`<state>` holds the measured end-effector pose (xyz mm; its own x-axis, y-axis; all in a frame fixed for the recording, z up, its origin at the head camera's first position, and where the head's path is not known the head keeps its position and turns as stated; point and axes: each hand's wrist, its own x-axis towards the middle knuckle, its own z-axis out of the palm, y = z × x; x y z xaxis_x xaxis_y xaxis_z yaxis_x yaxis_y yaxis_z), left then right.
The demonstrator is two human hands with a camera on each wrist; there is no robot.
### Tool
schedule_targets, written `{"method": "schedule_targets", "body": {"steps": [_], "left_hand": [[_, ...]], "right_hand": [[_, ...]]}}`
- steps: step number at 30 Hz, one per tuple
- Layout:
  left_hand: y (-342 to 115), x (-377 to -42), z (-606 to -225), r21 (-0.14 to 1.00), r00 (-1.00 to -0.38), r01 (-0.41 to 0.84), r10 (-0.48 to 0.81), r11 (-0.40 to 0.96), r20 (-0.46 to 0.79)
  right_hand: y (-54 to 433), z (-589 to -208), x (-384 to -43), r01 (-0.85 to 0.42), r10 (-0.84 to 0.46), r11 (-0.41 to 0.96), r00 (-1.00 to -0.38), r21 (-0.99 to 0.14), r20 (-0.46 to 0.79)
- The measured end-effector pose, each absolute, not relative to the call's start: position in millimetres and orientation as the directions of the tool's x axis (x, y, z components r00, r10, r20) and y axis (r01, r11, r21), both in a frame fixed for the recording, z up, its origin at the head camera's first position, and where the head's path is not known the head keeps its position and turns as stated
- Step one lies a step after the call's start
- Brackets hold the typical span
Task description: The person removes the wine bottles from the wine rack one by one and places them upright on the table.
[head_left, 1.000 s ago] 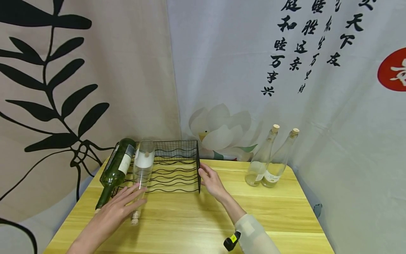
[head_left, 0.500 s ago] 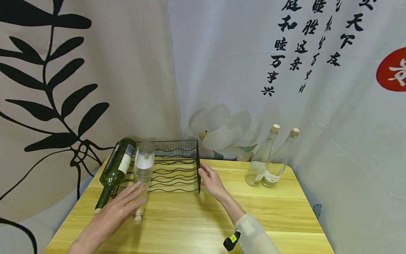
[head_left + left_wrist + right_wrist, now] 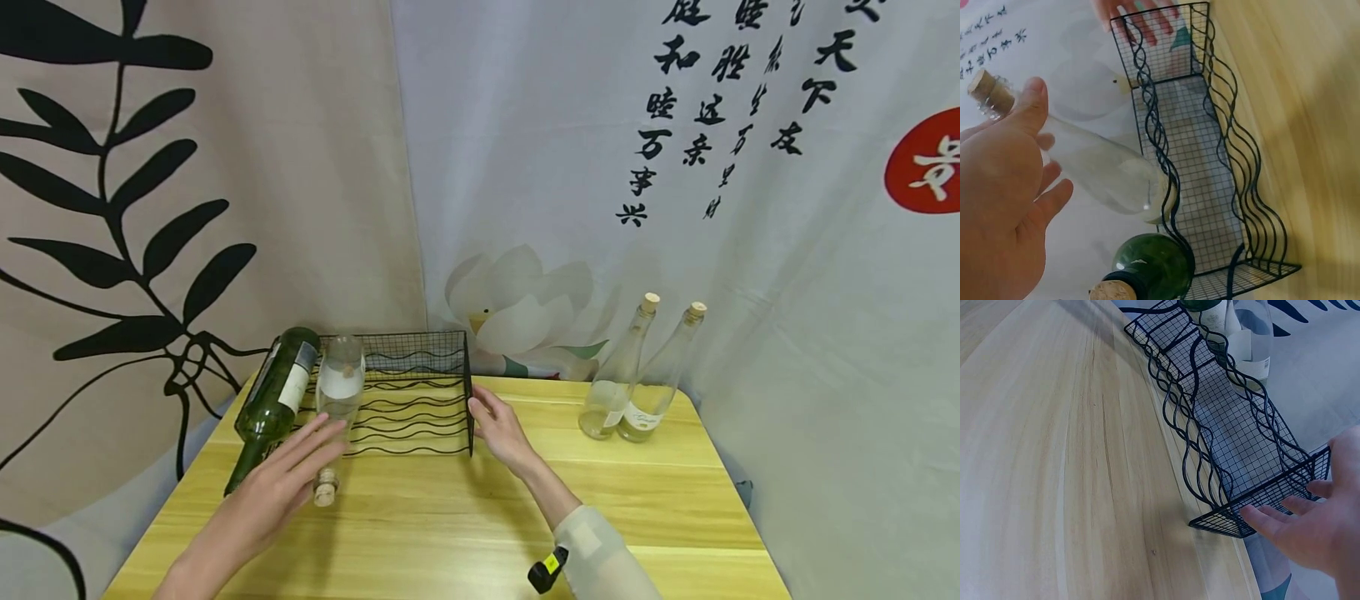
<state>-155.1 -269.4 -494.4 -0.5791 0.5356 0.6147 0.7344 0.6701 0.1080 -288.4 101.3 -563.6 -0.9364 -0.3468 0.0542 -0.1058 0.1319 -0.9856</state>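
A black wire bottle rack (image 3: 412, 417) stands on the wooden table, with mesh end panels and wavy bars. At its left end lies a corked green bottle (image 3: 272, 392). Beside it is a clear glass bottle (image 3: 341, 379) with a white label, its base at the rack and its corked neck raised, as the left wrist view shows. My left hand (image 3: 281, 483) holds that clear bottle by the neck; part of the grip is hidden. My right hand (image 3: 1313, 522) rests its fairly straight fingers against the outside of the rack's right mesh panel.
Two corked clear bottles (image 3: 611, 383) stand close together at the table's back right. A black-and-yellow item (image 3: 549, 570) sits by the right sleeve. Printed curtains (image 3: 525, 167) hang just behind the table (image 3: 525, 508).
My left hand has moved slightly away from me. The clear bottle's corked end has come up and back with it, while the right hand keeps its place at the rack.
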Motion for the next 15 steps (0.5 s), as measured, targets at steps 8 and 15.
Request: {"method": "schedule_targets", "body": {"steps": [8, 15], "left_hand": [[-266.6, -164.6, -486.0, 0.162, -0.542, 0.767, 0.492, 0.621, 0.681], [-264.5, -171.2, -473.2, 0.189, -0.559, 0.744, 0.442, 0.641, 0.702]], "right_hand": [[101.3, -565.3, -289.0, -0.101, -0.345, 0.133, -0.937, -0.986, 0.049], [101.2, -564.6, -289.6, -0.106, -0.352, 0.127, -0.934, -0.986, 0.055]]}}
